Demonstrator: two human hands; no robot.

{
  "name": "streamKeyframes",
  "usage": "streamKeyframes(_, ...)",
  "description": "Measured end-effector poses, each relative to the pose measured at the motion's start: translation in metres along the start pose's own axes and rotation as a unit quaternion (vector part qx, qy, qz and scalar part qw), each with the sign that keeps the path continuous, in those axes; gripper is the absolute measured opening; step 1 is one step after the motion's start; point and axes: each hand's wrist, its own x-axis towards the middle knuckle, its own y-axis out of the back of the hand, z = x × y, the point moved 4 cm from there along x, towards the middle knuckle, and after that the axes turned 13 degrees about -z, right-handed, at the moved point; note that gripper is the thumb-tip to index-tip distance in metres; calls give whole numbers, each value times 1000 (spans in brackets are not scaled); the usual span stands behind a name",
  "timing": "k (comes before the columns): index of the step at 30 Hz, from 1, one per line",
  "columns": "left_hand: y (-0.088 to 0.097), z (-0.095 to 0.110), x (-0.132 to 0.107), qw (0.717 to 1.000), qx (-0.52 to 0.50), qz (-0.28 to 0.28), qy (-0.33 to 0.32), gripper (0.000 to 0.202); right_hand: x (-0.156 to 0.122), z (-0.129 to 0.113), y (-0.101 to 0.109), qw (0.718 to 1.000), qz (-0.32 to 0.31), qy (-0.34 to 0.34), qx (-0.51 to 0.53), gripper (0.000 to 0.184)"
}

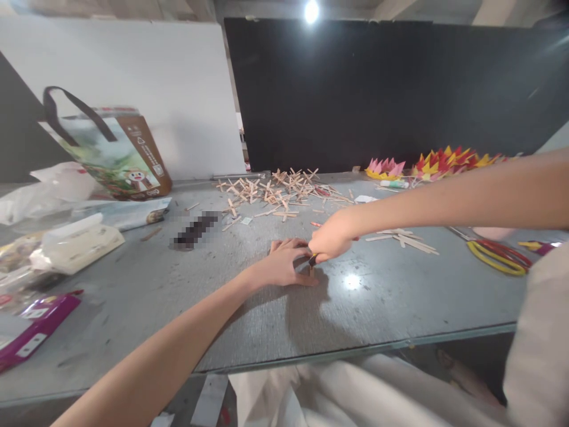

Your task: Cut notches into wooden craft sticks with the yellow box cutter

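My left hand (284, 264) rests low on the grey tabletop, thumb and fingers curved round a short wooden stick (312, 272). The stick is mostly hidden between the two hands. Right against it, my right hand (333, 234) is closed round a small tool with a black and yellow end (313, 260), which looks like a utility knife. Its end points down at the stick, and most of it is covered by my fingers. A thin red tip (316, 224) shows just behind the right hand; I cannot tell what it belongs to.
A pile of crossed wooden sticks (284, 190) lies at the back. Loose sticks (406, 238) and yellow-and-red-handled scissors (498, 258) lie right, with folded paper flowers (448, 161) behind. A carrier bag (128, 157) and plastic packets (40, 326) stand left. The table's front edge (355, 350) runs below.
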Motion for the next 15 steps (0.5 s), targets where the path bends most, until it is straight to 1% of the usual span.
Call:
streamKeyframes(1,0,0,0,1000,0,0,0,58,1,-1,1,999,-47,-10,-9,41)
streamKeyframes(3,0,0,0,1000,4,0,-2,60,4,-3,3,995,-98,-23,-27,46)
streamKeyframes(6,0,0,0,1000,12,-2,-4,64,6,-4,7,996,-79,-17,-44,45)
streamKeyframes(10,-2,-3,2,1000,20,-7,5,63,1,-3,1,996,1,19,-84,31)
streamKeyframes(12,-3,-4,3,1000,16,-6,7,65,-3,-4,-3,994,33,20,-98,24)
streamKeyframes(15,-3,-4,3,1000,10,-4,7,63,-8,-10,-7,994,44,5,-96,23)
